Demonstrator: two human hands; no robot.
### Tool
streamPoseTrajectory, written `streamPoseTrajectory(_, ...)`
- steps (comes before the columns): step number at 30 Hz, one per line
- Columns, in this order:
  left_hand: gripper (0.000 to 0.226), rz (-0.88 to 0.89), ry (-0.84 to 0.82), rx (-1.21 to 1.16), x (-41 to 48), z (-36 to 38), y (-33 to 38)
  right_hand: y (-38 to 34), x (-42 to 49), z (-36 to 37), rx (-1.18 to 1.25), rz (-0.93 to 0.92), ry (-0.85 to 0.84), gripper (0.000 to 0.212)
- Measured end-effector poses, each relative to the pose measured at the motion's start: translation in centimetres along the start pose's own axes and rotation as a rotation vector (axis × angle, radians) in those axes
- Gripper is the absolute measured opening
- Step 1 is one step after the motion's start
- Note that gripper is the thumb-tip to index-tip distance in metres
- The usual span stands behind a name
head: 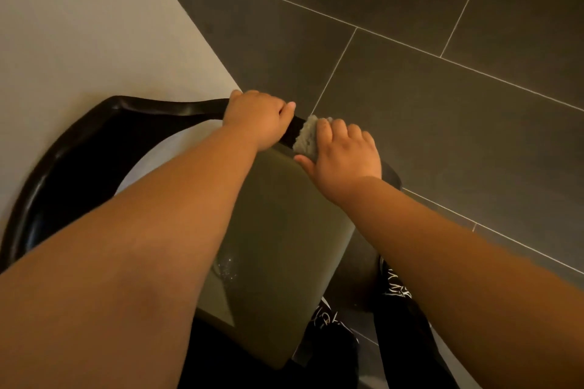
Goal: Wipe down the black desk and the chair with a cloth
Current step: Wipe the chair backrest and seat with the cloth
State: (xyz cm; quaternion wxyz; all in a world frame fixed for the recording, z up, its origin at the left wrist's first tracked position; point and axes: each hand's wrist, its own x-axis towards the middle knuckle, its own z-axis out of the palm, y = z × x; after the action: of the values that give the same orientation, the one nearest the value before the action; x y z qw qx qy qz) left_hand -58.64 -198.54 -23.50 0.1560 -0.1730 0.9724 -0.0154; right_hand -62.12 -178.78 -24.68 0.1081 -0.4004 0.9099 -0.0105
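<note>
Chair point(284, 246), one, clasped by left hand point(256, 118); right hand point(344, 155) curls its grip round one cloth point(307, 136).

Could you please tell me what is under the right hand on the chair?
A crumpled grey cloth, gripped by the right hand against the black back rail. The stretch of rail beneath cloth and hand is covered, so its state cannot be seen.
</note>
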Motion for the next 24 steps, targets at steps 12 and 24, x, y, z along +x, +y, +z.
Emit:
streamPoseTrajectory(12, 0.058, -0.072, 0.143, 0.003, 0.1, 1.9, 0.1, -0.3, 0.8, -0.5, 0.074, 0.052, -0.035, 0.068)
streamPoseTrajectory(24, 0.060, -0.075, 0.145, -0.011, 0.0, 1.9, 0.2, 4.4, -3.1, 0.1, 0.169, 0.189, -0.017, 0.043)
